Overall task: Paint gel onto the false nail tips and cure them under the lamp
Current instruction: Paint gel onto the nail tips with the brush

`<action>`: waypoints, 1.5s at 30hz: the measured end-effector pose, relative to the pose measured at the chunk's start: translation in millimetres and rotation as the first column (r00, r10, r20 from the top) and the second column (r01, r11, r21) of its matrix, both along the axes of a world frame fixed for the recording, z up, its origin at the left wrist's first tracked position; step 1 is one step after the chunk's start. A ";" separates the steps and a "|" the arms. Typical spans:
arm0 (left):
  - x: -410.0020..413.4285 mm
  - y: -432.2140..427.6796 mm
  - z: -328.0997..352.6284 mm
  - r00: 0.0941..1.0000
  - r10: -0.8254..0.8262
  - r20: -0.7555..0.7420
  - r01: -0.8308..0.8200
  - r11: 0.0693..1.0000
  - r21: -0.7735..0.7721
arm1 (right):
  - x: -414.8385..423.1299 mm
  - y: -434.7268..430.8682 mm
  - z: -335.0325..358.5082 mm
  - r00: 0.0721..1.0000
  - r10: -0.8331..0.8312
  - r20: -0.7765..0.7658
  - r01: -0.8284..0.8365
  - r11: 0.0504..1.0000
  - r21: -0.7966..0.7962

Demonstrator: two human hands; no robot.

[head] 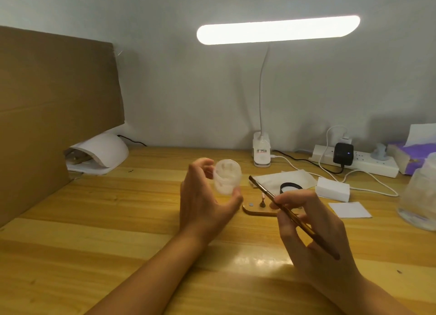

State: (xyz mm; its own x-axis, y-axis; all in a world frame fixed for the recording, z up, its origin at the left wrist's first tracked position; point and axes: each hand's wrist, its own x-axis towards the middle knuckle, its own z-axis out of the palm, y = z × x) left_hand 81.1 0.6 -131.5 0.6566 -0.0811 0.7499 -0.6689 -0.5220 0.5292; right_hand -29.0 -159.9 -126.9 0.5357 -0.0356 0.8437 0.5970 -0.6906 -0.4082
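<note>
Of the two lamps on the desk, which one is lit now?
The gooseneck desk lamp at the back: its long bar head glows. The white dome curing lamp at the left, beside the cardboard, shows no glow.

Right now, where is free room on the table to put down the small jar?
Bare wood lies left of your left hand, bordered by the cardboard and the white curing lamp. Crowded beyond the right hand: wooden stand, paper, pads, power strip.
</note>
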 end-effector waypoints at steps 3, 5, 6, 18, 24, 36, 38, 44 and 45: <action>12.5 4.0 1.1 0.970 0.097 -0.224 -0.127 0.984 -0.127 | -1.4 0.8 1.7 1.000 -0.011 -0.027 0.011 1.000 0.003; 20.6 6.5 -1.2 0.924 0.127 -0.360 -0.188 0.972 -0.141 | -0.6 -0.6 1.2 0.994 -0.040 -0.101 0.044 0.998 0.034; 24.1 7.5 -2.9 0.896 0.137 -0.422 -0.211 0.968 -0.134 | 0.4 -1.7 0.7 0.985 -0.045 -0.164 0.055 0.997 0.057; 31.3 9.5 -6.9 0.811 0.136 -0.569 -0.158 0.987 0.010 | 6.7 -15.5 9.9 0.740 0.458 -0.493 0.031 0.709 0.704; 7.0 4.2 -0.7 0.941 0.073 -0.331 -0.029 0.990 0.136 | 9.2 -18.2 9.2 0.746 0.461 -0.481 0.058 0.674 0.736; -1.8 0.9 -1.0 0.911 -0.176 -0.373 0.293 0.912 0.287 | 11.2 -18.5 7.9 0.747 0.424 -0.512 0.077 0.710 0.700; -6.0 -3.9 -0.8 0.898 -0.251 -0.361 0.354 0.900 0.255 | 11.5 -19.9 6.3 0.762 0.403 -0.506 0.093 0.706 0.702; -17.2 -21.6 -8.1 0.809 -0.411 -0.420 0.528 0.822 0.212 | 11.4 -20.5 2.5 0.813 0.300 -0.498 0.120 0.752 0.648; -16.7 -21.3 -9.0 0.807 -0.412 -0.423 0.533 0.817 0.219 | 11.7 -20.3 2.5 0.812 0.285 -0.509 0.126 0.766 0.630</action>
State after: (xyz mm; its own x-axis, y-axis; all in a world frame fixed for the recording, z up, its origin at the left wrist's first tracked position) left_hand 64.4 -20.8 -140.5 0.6779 -0.6387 0.3639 -0.6828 -0.3637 0.6336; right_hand -17.3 -180.2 -124.4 0.9111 -0.3607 0.1994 0.1651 -0.1240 -0.9785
